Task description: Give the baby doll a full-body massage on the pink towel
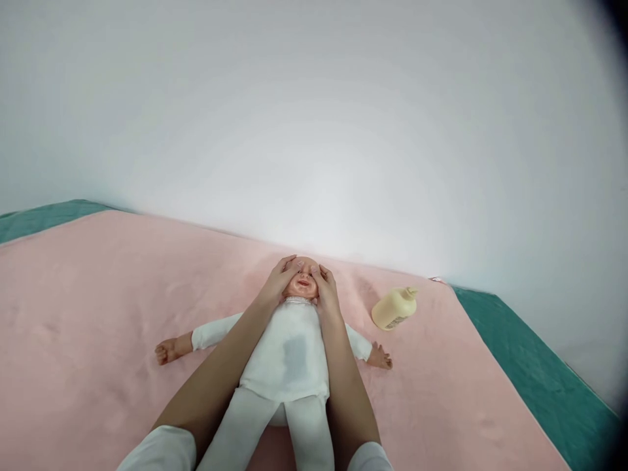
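Observation:
A baby doll [294, 340] in a white top and trousers lies on its back, arms spread out to the sides. My left hand [279, 281] cups one side of its head, thumb lying across the brow near the eye. Against the other side of the head, my right hand [328, 288] is curved with its thumb by the other eye. Between my hands the doll's mouth and chin show, while the sides of its head are covered. A greyish patch marks the middle of the doll's top.
Right of the doll, a pale yellow pump bottle [394, 309] stands on the pink sheet [98, 314]. Green covering [524, 340] shows beyond the sheet at both far corners. A plain white wall [314, 131] rises behind.

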Demonstrator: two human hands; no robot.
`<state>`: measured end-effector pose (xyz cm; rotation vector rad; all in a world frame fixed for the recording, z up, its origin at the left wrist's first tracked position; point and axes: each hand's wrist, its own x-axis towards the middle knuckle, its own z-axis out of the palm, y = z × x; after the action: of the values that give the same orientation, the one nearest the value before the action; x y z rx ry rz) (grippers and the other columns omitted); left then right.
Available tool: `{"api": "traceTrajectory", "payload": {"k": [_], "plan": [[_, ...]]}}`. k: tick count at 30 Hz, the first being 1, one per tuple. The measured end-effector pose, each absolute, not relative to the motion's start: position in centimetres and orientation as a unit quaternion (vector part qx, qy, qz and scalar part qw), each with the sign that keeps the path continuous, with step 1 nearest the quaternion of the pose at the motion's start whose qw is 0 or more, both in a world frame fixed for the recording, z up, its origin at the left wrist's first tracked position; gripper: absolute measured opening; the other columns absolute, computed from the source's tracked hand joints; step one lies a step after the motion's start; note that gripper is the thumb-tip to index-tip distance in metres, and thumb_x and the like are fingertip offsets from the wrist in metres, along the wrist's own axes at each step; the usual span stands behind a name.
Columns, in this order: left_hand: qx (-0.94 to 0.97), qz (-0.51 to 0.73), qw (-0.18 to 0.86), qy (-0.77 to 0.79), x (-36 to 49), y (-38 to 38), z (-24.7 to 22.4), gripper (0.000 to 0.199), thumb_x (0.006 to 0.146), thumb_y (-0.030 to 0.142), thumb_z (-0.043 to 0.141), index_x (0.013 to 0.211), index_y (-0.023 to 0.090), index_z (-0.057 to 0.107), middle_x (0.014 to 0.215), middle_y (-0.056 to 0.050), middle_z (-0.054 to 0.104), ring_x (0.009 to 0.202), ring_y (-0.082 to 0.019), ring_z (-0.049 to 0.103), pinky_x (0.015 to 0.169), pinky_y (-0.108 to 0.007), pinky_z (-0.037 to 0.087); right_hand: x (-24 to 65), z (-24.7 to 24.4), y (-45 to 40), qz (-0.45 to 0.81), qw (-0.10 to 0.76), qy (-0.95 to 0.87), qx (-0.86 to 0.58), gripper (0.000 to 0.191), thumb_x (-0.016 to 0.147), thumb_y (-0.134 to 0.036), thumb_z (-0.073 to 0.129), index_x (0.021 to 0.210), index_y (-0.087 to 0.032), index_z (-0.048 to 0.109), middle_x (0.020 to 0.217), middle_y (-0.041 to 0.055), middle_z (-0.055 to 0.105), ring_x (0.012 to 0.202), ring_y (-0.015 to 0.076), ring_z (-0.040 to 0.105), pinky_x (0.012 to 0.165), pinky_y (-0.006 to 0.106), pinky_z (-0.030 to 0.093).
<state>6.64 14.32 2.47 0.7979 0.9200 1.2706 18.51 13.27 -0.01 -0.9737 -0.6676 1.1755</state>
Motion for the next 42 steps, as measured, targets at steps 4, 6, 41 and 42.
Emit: {"api": "traceTrajectory", "payload": {"k": [4, 6, 41, 42], "plan": [[0.331, 0.574, 0.634, 0.398, 6.6, 14.4, 2.2, 0.047, 0.073, 0.034, 0.080, 0.113, 0.016, 0.063, 0.115, -0.013, 0.064, 0.094, -0.020, 0.067, 0.082, -0.031, 0.055, 18.5, -0.1, 13.4, 0.540, 0.669, -0.265, -0.438, 0.048, 0.065, -0.038, 0.082, 0.104, -0.020, 0.061, 0.105, 0.0051, 0.070, 0.090, 0.0174, 0.069, 0.079, 0.031, 0.058], [0.319, 0.578, 0.638, 0.397, 6.6, 14.4, 2.3, 0.045, 0.073, 0.032, 0.080, 0.112, 0.015, 0.063, 0.112, -0.012, 0.065, 0.091, -0.019, 0.067, 0.081, -0.031, 0.055, 18.4, 0.1, 13.3, 0.554, 0.665, -0.260, -0.429, 0.049, 0.064, -0.037, 0.083, 0.104, -0.020, 0.062, 0.103, 0.0049, 0.070, 0.090, 0.0177, 0.069, 0.079, 0.032, 0.059], [0.241, 0.537, 0.710, 0.386, 5.6, 14.2, 2.8, 0.047, 0.079, 0.017, 0.068, 0.126, 0.018, 0.062, 0.113, -0.013, 0.068, 0.090, -0.022, 0.069, 0.081, -0.036, 0.057, 18.4, 0.1, 13.2, 0.591, 0.689, -0.148, -0.394, 0.040, 0.063, -0.022, 0.075, 0.101, -0.023, 0.062, 0.092, 0.0018, 0.072, 0.090, 0.0210, 0.070, 0.085, 0.043, 0.058], [0.236, 0.538, 0.712, 0.385, 5.6, 14.2, 2.9, 0.046, 0.080, 0.017, 0.067, 0.126, 0.018, 0.063, 0.115, -0.014, 0.068, 0.091, -0.023, 0.069, 0.082, -0.036, 0.058, 18.4, 0.1, 13.2, 0.594, 0.689, -0.142, -0.391, 0.040, 0.063, -0.022, 0.074, 0.101, -0.023, 0.062, 0.093, 0.0021, 0.072, 0.091, 0.0216, 0.070, 0.086, 0.044, 0.058]]}}
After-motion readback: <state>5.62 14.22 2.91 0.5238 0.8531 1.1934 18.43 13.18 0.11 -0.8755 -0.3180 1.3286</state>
